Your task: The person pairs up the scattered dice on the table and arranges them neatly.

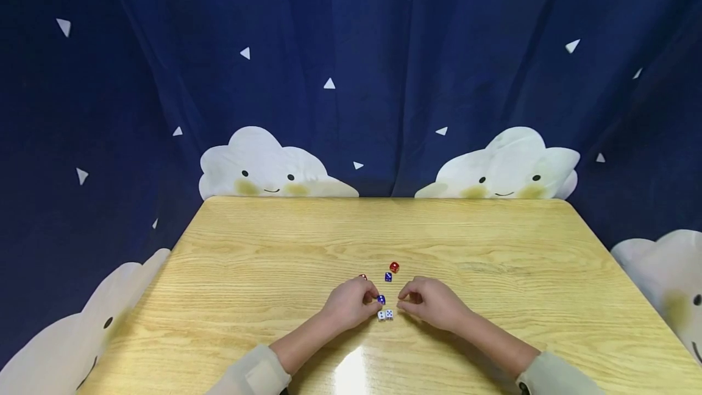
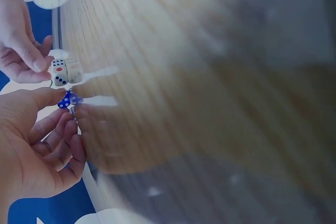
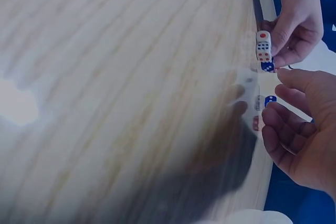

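My left hand [image 1: 351, 303] pinches a blue die [image 1: 381, 299] between thumb and fingertips, low over the table. Just in front of that hand, two white dice [image 1: 385, 315] sit side by side. In the left wrist view the blue die [image 2: 65, 99] shows at the fingertips, beside a white die [image 2: 59, 72]. My right hand [image 1: 433, 303] hovers to the right of the dice, fingers loosely bent and nothing between them. Another blue die [image 1: 388, 277] lies farther back, near a red die [image 1: 394, 267]. A second red die [image 1: 363, 277] is partly hidden behind my left hand.
The light wooden table [image 1: 263, 242] has a glossy top with a bright reflection near its front. A dark blue curtain [image 1: 373, 66] with white triangles and clouds hangs behind and along both sides.
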A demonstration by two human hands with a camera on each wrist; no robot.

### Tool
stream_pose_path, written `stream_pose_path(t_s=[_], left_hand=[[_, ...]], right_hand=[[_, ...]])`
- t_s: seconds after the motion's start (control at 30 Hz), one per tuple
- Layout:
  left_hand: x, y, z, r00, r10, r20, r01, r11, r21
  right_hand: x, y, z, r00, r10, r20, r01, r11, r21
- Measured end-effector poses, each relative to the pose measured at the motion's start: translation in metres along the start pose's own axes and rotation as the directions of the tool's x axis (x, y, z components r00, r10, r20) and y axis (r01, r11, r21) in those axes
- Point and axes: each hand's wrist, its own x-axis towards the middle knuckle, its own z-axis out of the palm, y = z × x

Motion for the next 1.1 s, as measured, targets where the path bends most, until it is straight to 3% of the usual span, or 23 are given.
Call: stream_pose_path(t_s=[0.3,0.77,1.1], left_hand=[[-0.002,0.000,0.001,1.000,-0.001,-0.012,0.001,1.000,-0.003],[-0.004,0.001,0.002,0.999,0.005,-0.032,-0.004,1.000,0.016],[-0.004,-0.003,0.008,0.999,0.023,-0.046,-0.021,0.999,0.039]], right_hand=[[0.007,0.005,-0.002,0.997,0.024,-0.073,-0.026,0.999,-0.029],[0.024,0.008,0.007,0.978,0.156,-0.141,-0.160,0.987,-0.019],[0.033,0.009,0.015,0.970,0.145,-0.197,-0.147,0.989,0.003]])
